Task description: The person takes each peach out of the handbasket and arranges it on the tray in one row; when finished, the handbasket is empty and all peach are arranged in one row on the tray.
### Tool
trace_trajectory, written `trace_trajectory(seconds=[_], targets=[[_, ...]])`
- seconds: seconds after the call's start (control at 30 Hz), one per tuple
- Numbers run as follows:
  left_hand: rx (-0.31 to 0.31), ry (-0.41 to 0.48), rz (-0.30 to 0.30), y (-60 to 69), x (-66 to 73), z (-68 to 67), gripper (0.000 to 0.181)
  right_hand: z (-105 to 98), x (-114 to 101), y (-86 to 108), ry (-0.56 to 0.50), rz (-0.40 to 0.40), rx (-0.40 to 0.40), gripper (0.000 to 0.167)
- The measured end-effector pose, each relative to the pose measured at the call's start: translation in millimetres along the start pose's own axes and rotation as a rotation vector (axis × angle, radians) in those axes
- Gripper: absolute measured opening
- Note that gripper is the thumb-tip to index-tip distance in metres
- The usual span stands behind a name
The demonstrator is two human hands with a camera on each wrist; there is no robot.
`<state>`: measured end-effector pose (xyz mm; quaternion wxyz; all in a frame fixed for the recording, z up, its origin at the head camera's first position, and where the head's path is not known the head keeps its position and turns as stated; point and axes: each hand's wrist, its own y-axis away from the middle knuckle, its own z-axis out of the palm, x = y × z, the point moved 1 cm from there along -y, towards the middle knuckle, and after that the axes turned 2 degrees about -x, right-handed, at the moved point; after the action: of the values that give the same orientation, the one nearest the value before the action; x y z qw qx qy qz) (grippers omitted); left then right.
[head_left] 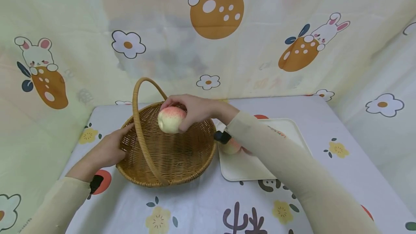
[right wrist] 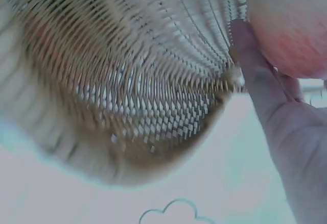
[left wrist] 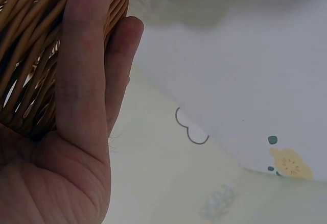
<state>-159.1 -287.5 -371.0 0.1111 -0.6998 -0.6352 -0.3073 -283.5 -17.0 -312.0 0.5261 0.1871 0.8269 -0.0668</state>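
Observation:
A wicker basket (head_left: 172, 158) with an arched handle (head_left: 143, 143) stands at the left of the table. My left hand (head_left: 108, 149) holds its left side, and in the left wrist view the fingers (left wrist: 84, 81) lie along the woven wall. Over the basket's opening, my right hand (head_left: 196, 109) grips a pale yellow and pink peach (head_left: 169, 122). The right wrist view shows that peach (right wrist: 294, 25) against the fingers, with the basket's weave (right wrist: 138, 81) beside it. No fruit is visible inside the basket in the head view.
Right of the basket lies a cream tray (head_left: 240, 172) bearing at least one more peach (head_left: 231, 148), partly hidden by my right forearm. A printed cloth (head_left: 201, 212) covers the table. Patterned curtains (head_left: 162, 64) hang behind and at both sides.

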Motion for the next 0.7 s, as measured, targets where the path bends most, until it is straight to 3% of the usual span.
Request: trace_trajectory(seconds=[0.2,0.4,0.57,0.7], targets=[[-0.01,0.006,0.005,-1.1,-0.7,-0.8,0.095,-22.6,8.6,29.1,-0.209,-0.101,0.173,0.076],[0.007,0.005,-0.002,-1.4,-3.2,0.3,0.095,-33.2,19.1,54.0,-0.55,-0.159,0.306,0.068],[0.008,0.002,-0.006,-1.5,-4.8,0.8,0.095,-38.2,28.8,74.0,-0.793,-0.206,0.362,0.057],[0.005,-0.008,0.007,-1.4,-4.6,0.8,0.095,-41.6,35.7,89.5,-0.863,-0.237,0.359,0.058]])
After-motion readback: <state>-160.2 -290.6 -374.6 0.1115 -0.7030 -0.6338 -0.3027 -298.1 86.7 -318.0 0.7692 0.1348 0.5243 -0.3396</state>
